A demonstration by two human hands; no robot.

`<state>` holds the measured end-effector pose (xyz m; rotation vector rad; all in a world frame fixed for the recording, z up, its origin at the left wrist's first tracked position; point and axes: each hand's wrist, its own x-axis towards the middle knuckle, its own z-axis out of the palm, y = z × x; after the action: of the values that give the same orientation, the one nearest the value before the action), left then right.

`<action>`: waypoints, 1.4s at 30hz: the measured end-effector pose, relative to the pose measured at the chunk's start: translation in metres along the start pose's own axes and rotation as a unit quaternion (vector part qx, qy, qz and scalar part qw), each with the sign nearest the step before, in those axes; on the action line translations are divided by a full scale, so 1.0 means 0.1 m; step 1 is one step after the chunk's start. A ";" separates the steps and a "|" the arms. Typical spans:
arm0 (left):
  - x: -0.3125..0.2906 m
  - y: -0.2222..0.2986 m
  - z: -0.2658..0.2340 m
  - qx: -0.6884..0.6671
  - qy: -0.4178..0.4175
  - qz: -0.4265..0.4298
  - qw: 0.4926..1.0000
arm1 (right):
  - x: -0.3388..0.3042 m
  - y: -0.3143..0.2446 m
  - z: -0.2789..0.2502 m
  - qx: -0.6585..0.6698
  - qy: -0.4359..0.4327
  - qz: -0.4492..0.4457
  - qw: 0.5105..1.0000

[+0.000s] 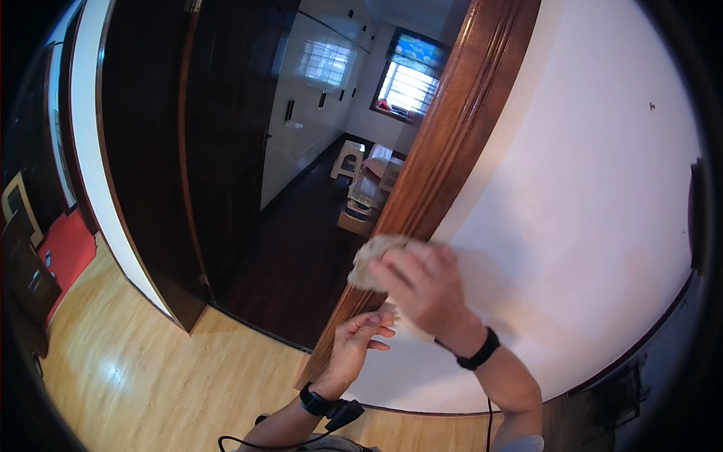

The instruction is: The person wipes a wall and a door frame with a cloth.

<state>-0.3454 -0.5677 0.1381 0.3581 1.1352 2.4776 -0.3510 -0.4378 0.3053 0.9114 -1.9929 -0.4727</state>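
My right hand [428, 286] is closed on a crumpled beige cloth [370, 264], which lies against the brown wooden door frame [444, 143]. Motion blurs the hand and the cloth a little. Lower down and to the left, my left hand [360, 343] is beside the same frame, below the cloth. Its fingers are loosely bent and apart, with nothing visible in them. Both wrists wear black straps, and a small black device with a cable [343, 414] is fixed at the left one.
White wall [572, 196] curves away to the right of the frame. Through the doorway, a white stool [348, 160] and a cardboard box [354, 223] stand near white cabinets [312, 83]. A dark door [233, 151] is at the left. Light wood floor [151, 377] runs below, with a red mat [71, 256] far left.
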 end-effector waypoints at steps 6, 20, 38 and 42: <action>-0.01 0.10 0.06 0.026 0.001 0.007 1.000 | 0.89 0.80 -0.44 -0.076 0.211 0.085 0.971; -0.07 -0.01 0.19 0.006 0.024 0.049 0.998 | -0.22 -0.16 0.12 0.043 -0.014 0.004 0.999; 0.00 -0.13 0.25 0.001 0.048 0.044 0.998 | -0.51 -0.31 0.39 0.092 0.000 0.085 0.992; -0.08 -0.02 0.30 0.010 0.049 0.070 0.996 | -0.22 -0.08 0.28 0.094 0.106 0.090 0.986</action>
<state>-0.3260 -0.5496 0.1551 0.3341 1.2118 2.6337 -0.3636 -0.4264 0.2725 0.8474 -1.9228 -0.0814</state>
